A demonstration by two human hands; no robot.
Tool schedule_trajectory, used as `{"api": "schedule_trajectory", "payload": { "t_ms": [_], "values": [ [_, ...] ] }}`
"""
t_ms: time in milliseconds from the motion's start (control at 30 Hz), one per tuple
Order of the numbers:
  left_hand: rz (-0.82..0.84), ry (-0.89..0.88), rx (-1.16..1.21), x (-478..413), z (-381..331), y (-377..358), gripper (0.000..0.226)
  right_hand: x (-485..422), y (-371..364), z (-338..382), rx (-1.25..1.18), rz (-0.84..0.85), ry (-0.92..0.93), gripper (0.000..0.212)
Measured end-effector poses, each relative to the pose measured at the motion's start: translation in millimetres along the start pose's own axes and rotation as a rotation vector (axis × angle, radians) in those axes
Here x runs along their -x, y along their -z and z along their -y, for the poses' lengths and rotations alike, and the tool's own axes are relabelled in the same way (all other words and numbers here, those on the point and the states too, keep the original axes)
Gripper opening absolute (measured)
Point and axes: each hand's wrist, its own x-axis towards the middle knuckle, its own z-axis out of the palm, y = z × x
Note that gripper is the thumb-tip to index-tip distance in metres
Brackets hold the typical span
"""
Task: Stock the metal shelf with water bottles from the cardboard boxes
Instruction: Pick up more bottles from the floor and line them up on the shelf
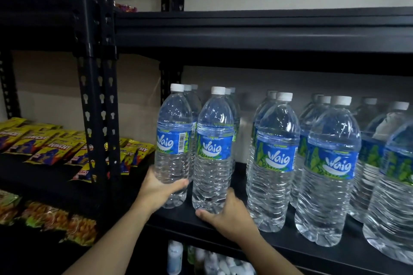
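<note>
**Two bottles going into the front of the left-hand rows**

Nearest the camera, two bare forearms reach up to the metal shelf. The left hand wraps its fingers round the lower body of one water bottle. The right hand grips the base of a second bottle, thumb across the front. Both bottles stand upright, side by side at the shelf's front left end. Whether their bases have fully settled on the board I cannot tell.

The step in hand looks like placement: this pair is being set in front of the bottles lined up just behind them. The next move probably calls for seating both bases flat, nudging them back against their rows, then letting go without tipping them (tall, narrow bottles rock easily). After that, more stock has to come from the cardboard boxes, which are out of view.

Every bottle is sealed with a white cap and filled with clear water. To the right, further rows of bottles run back toward the wall, with a gap between them and the held pair.

Beyond the upright post, yellow snack packets lie on the neighbouring shelf. The upper shelf sits above the bottles.
</note>
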Motion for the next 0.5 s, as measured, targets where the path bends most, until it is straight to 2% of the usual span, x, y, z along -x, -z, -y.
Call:
{"api": "schedule_trajectory", "payload": {
  "t_ms": [333, 500],
  "values": [
    [0.065, 0.038, -0.046, -0.5, 14.8, 2.8, 0.099, 4.2, 1.3, 3.2, 0.017, 0.005, -0.007, 0.092],
    [0.080, 0.062, -0.042, -0.8, 13.1, 4.7, 0.096, 2.1, 0.5, 1.0, -0.010, 0.015, 0.000, 0.093]
  ]
}}
